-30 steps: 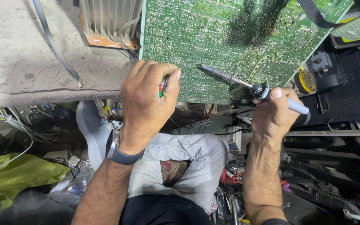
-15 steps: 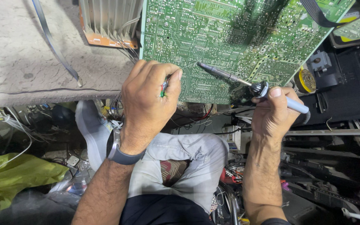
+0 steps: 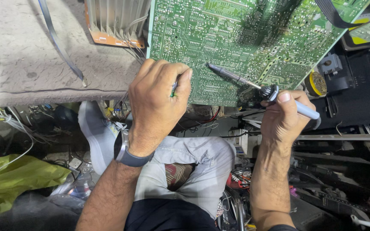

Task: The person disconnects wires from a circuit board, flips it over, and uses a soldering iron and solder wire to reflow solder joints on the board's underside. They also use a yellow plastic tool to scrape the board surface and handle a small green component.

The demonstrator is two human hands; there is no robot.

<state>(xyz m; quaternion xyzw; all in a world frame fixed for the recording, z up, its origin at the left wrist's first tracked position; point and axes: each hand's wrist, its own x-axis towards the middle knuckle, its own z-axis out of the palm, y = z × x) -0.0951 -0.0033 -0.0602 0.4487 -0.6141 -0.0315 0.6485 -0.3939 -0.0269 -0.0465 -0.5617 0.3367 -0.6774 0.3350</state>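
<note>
Two hands (left hand [image 3: 157,105], right hand [image 3: 285,117]), one soldering iron [image 3: 258,87], one circuit board [image 3: 245,42].

Sharp, bright overhead light; dark shadow across green circuit board [image 3: 245,38].

Green circuit board [image 3: 236,38], matt lacquer over fine pale traces, dotted with small shiny solder points; soldering iron [image 3: 258,87] with dull grey metal shaft, black collar, smooth pale blue plastic handle; slim tool with green plastic body [image 3: 174,89], mostly hidden in the left hand [image 3: 157,105]; rough, dusty, matt grey bench [image 3: 26,55], stone or concrete by the look; ribbed bare-metal heat sink [image 3: 112,17] on orange-brown board; flat grey ribbon cable [image 3: 61,47], smooth; matt dark wristband [image 3: 127,156], rubbery; soft grey cloth trousers [image 3: 193,167]; crumpled glossy yellow-green plastic bag [image 3: 18,177].
</note>
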